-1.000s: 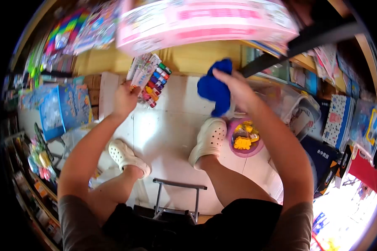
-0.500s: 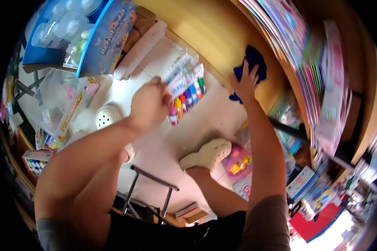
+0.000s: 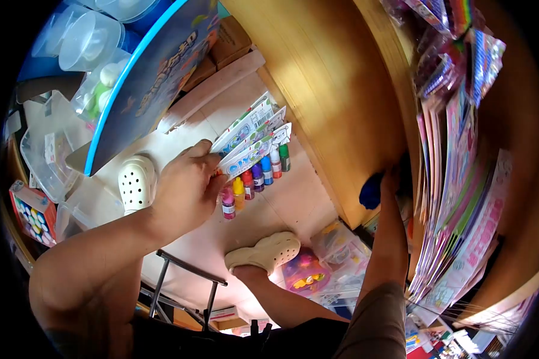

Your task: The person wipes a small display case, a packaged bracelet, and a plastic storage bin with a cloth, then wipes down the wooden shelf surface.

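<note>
In my left hand (image 3: 191, 188) I hold several printed packs (image 3: 248, 143) by their near end, with small bottles (image 3: 257, 176) in pink, yellow, red, purple, blue, white and green hanging along their lower side. My right hand (image 3: 391, 179) reaches over the wooden shelf board (image 3: 323, 96) at its far right end, in shadow. A dark blue cloth (image 3: 371, 190) lies against that hand on the board; the fingers are mostly hidden.
At the upper left stands a blue display box (image 3: 161, 78) with clear plastic cups (image 3: 90, 39). Thin packages (image 3: 443, 203) stand packed at the right. Below are a folding stool (image 3: 191, 272) and a pink basket (image 3: 305, 272) beside my shoe.
The view has turned and come closer to the shelf. My right hand has carried the blue cloth from above the floor onto the board and along it. My left hand still holds the packs.
</note>
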The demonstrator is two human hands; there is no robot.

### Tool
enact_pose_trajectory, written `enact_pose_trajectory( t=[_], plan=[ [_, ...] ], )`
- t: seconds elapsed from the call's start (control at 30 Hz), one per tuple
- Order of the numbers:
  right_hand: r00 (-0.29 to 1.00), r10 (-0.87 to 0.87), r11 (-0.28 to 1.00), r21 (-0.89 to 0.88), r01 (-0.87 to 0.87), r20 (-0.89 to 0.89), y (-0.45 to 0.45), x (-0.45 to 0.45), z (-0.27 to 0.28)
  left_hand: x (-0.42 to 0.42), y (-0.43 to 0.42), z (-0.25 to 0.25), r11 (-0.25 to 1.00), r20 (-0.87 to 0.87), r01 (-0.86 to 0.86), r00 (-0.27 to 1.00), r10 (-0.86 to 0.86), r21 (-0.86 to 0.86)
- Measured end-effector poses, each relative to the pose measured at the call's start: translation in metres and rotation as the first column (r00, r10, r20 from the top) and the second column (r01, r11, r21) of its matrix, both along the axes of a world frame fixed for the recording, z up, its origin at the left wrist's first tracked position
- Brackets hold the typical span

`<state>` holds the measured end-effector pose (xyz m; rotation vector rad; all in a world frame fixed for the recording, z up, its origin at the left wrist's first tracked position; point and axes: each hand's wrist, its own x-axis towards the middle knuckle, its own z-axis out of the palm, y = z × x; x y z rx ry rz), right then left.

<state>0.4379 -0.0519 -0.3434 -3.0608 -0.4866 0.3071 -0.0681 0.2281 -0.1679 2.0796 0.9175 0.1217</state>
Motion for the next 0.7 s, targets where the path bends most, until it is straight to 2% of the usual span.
enact_pose_trajectory(
  t=[0.07,0.17,0.27,0.37,0.47,0.57,0.67,0.7],
  plan=[
    [0.997,0.049,0.988,0.145,-0.057,0.061,-0.073,0.046,-0.024,-0.001,-0.002,0.004,1.0,0.015,-0.023,1.0,0.023,-0.001],
    [0.988,0.104,0.967,0.221,-0.127,0.11,-0.111,0.06,-0.022,-0.002,-0.004,0.008,0.999,0.045,-0.026,0.999,0.024,0.043],
    [0.987,-0.058,0.998,-0.003,0.059,0.147,-0.099,0.029,-0.001,-0.006,-0.009,0.007,0.997,0.104,-0.032,0.994,0.024,0.075],
    [0.907,-0.384,0.912,-0.085,0.402,0.171,-0.102,0.005,-0.025,-0.007,0.001,0.006,1.0,0.132,-0.025,0.991,0.023,0.018],
    [0.858,-0.494,0.842,-0.171,0.512,0.14,-0.061,-0.084,-0.006,-0.008,0.001,0.001,0.999,0.158,-0.032,0.987,0.032,-0.004],
    [0.917,-0.398,0.87,-0.321,0.374,-0.01,-0.019,-0.166,0.021,-0.012,0.002,-0.003,1.0,0.191,-0.027,0.981,0.029,-0.015],
    [0.909,-0.407,0.757,-0.526,0.389,0.088,-0.012,-0.203,0.01,-0.012,0.004,-0.011,0.999,0.251,-0.02,0.968,0.013,0.026],
    [0.911,-0.411,0.825,-0.439,0.355,-0.036,-0.01,-0.219,0.023,-0.012,0.004,-0.016,0.999,0.27,-0.024,0.963,0.011,0.044]
  ],
)
